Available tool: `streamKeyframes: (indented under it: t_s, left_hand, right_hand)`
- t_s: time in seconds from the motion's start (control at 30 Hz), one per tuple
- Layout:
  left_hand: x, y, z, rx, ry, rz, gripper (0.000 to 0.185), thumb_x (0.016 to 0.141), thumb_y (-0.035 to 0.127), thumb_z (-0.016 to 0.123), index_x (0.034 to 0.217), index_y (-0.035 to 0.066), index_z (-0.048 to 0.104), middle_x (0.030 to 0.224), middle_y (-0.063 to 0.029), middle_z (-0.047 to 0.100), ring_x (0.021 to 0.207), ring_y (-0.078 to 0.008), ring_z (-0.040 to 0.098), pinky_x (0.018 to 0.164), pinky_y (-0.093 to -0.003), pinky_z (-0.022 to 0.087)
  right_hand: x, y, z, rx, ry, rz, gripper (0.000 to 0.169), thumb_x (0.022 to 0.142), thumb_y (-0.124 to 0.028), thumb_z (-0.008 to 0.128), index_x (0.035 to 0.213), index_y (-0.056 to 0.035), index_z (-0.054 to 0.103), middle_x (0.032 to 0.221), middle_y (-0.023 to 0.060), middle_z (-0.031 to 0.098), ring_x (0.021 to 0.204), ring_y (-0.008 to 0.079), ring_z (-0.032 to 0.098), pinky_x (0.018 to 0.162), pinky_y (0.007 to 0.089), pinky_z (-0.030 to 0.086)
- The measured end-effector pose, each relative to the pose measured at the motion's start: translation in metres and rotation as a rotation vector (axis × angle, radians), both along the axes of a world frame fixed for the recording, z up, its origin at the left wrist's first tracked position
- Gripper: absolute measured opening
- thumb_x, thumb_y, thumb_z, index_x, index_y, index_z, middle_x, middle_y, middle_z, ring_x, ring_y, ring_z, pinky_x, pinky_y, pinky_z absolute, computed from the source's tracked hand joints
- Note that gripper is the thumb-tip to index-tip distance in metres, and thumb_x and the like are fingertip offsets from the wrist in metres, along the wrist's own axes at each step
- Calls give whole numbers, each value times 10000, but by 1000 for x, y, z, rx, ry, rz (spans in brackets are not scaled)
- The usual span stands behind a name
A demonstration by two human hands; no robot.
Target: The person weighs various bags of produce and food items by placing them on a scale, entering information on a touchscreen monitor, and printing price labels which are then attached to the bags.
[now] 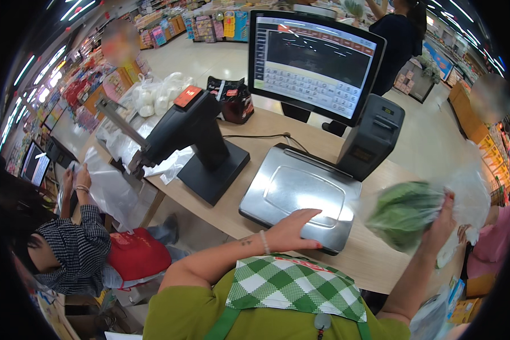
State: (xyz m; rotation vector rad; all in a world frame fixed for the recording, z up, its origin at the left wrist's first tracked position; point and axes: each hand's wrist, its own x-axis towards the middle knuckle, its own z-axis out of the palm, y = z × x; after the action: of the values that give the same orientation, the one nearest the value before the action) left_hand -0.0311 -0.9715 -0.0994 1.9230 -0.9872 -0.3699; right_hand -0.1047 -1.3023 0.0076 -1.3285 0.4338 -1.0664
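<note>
My right hand (440,221) grips a clear plastic bag of green leafy vegetables (401,212), held up at the right of the counter and blurred. The steel weighing plate of a scale (293,187) lies before me with nothing on it. My left hand (295,229), fingers spread, rests at the plate's near edge and holds nothing. Behind the plate stands a touch-screen monitor (314,63) showing an on-screen keyboard. A dark label printer (372,136) is attached at the scale's back right.
A black bag-holder stand (208,153) with a metal arm is left of the scale. Behind it sit white plastic bags with round contents (153,100) and a dark package (233,100). A co-worker (72,250) handles a plastic bag at left. A person in pink (493,242) stands at right.
</note>
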Motion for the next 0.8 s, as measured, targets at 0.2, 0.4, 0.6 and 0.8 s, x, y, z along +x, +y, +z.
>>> streamKeyframes:
  t_s: [0.2,0.4,0.6,0.8]
  left_hand:
    - [26,-1,23,-242,-440,357,1063,616,359,776,1383,-36,154,1400,-248,223,1293,-401,240,1070,-413,218]
    - [32,71,-43,-14,-865,334,569,614,162,754,1129,143,513,1349,-169,329,1220,-334,370,1005,-503,289]
    - [17,90,-75,142,-732,157,297,676,138,687,951,131,575,1296,-135,414,1224,-324,377,980,-487,320]
    - [44,93,-30,-57,-620,144,240,699,165,683,913,107,592,1222,-119,488,1159,-316,443,951,-429,346]
  right_hand:
    - [38,107,-25,19,-190,378,278,928,-211,504,1086,4,581,1030,54,601,935,111,561,820,263,453]
    - [6,107,-156,-111,314,549,263,922,-135,492,1153,-14,528,1050,43,565,966,125,521,890,279,410]
    - [-29,140,-160,-53,841,703,560,794,-277,674,1216,21,458,1177,113,533,1106,209,478,959,320,363]
    - [-62,113,-188,-260,885,572,508,711,-106,733,1152,11,509,1058,104,572,958,188,550,831,328,453]
